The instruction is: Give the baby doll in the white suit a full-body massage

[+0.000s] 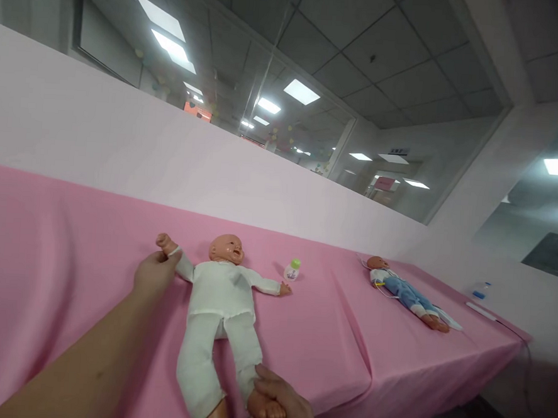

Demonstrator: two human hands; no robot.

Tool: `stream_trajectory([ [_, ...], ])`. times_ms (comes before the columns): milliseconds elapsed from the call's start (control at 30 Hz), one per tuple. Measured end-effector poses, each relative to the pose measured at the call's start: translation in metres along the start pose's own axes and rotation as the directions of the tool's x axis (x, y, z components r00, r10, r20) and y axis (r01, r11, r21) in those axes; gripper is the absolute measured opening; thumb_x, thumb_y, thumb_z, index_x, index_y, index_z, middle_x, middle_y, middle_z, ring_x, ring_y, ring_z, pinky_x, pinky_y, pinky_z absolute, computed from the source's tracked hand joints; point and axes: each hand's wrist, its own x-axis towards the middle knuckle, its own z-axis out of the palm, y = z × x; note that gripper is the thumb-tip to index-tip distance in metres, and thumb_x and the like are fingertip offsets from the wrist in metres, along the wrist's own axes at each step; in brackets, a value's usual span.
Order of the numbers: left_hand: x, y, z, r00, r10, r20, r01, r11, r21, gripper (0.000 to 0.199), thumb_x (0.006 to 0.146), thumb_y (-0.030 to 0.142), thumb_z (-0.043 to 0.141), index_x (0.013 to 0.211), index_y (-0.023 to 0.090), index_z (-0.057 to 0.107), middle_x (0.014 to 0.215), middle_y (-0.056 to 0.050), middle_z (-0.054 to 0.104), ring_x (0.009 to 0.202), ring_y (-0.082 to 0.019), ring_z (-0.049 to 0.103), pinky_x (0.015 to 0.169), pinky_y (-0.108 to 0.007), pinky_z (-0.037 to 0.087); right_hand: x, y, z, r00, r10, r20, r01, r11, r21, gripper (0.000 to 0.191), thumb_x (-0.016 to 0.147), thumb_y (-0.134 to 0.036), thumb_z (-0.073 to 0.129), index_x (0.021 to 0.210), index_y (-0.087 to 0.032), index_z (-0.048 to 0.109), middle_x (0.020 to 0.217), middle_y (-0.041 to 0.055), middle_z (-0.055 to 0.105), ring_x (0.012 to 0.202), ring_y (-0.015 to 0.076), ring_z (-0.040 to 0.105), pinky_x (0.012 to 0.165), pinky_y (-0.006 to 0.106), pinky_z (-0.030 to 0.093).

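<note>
A baby doll (223, 294) in a white top and white trousers lies on its back on the pink-covered table (309, 337), its head toward the wall. My left hand (155, 272) is closed on the doll's raised arm near the wrist, at the left. Down at the doll's feet, my right hand (283, 395) wraps round one lower leg and foot, with the toes showing between my fingers. The doll's other foot is cut off by the lower edge of the view. Beside its outstretched hand stands a small white bottle (292, 271) with a green cap.
Farther right on the table lies a second doll (408, 294) in blue trousers, with thin tubing on it. A clear bottle with blue (482, 289) and a white strip (481, 311) with a cable are near the far end. A white wall with windows runs behind.
</note>
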Motion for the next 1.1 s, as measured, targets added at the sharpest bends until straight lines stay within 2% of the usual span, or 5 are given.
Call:
stream_trajectory([
  [133,-0.023,0.018,0.012,0.969,0.204,0.143,-0.217,0.972,0.085,0.030,0.088,0.051,0.062,0.105,0.027,0.070,0.099,-0.002,0.078,0.089,-0.026,0.071,0.070,-0.031,0.049,0.042,-0.020,-0.004,0.996,-0.053,0.070,0.049,0.997,0.063,0.050,0.078,-0.013,0.073,0.126,-0.025,0.067,0.132,0.0132,0.073,0.116,0.0302,0.074,0.099,0.040,0.063],
  [367,-0.045,0.028,0.031,0.736,0.571,0.364,-0.657,0.731,0.183,0.035,0.089,0.034,0.059,0.120,0.031,0.075,0.127,-0.003,0.076,0.121,-0.028,0.065,0.099,-0.036,0.048,0.145,-0.027,0.053,0.966,0.195,0.170,-0.213,0.973,0.092,0.045,0.080,-0.017,0.070,0.124,-0.020,0.071,0.142,0.0132,0.067,0.125,0.0286,0.070,0.110,0.044,0.056],
  [533,-0.036,0.021,0.027,0.807,0.464,0.366,-0.552,0.813,0.185,0.038,0.088,0.038,0.061,0.123,0.031,0.073,0.130,-0.005,0.074,0.119,-0.029,0.066,0.091,-0.034,0.050,0.156,-0.015,0.084,0.963,0.245,0.115,-0.260,0.955,0.140,0.041,0.078,-0.016,0.069,0.119,-0.019,0.072,0.134,0.0118,0.072,0.120,0.0273,0.072,0.108,0.043,0.058],
  [767,-0.014,0.005,0.019,0.979,0.118,0.169,-0.126,0.991,0.042,0.038,0.090,0.053,0.056,0.112,0.025,0.067,0.102,-0.007,0.078,0.093,-0.031,0.072,0.074,-0.036,0.049,0.108,-0.042,0.027,0.955,0.287,0.083,-0.295,0.946,0.132,0.039,0.083,-0.022,0.072,0.123,-0.022,0.072,0.137,0.0122,0.071,0.126,0.0280,0.070,0.108,0.042,0.058],
  [1100,-0.009,-0.002,0.023,0.994,-0.076,0.073,0.078,0.997,-0.017,0.037,0.090,0.053,0.055,0.109,0.022,0.061,0.106,-0.012,0.075,0.091,-0.032,0.071,0.069,-0.038,0.049,-0.001,-0.019,-0.005,0.972,0.194,0.133,-0.186,0.980,-0.069,0.040,0.079,-0.028,0.081,0.118,-0.026,0.076,0.124,0.0106,0.077,0.107,0.0312,0.078,0.097,0.039,0.064],
])
